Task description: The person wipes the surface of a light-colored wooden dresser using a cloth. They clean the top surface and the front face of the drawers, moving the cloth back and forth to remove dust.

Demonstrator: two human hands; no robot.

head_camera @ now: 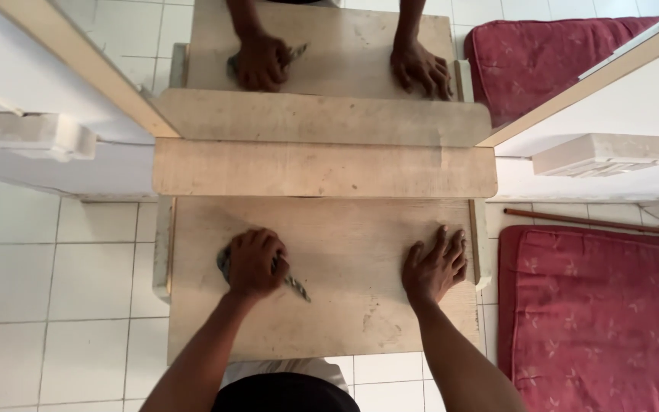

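Observation:
A pale wooden tabletop [345, 267] stands in front of a mirror [329, 46]. My left hand [255, 262] presses a crumpled grey patterned cloth [293, 284] onto the wood at its left side; the cloth pokes out from under the fingers. My right hand [435, 265] lies flat with fingers spread on the right part of the tabletop and holds nothing. The mirror repeats both hands, the cloth and the board at the top of the view.
A wooden shelf ledge [322, 168] runs under the mirror. White wall brackets [36, 133] [600, 152] jut out on both sides. A red cushion [596, 313] lies on the white tiled floor at right, with a thin wooden stick [573, 221] behind it.

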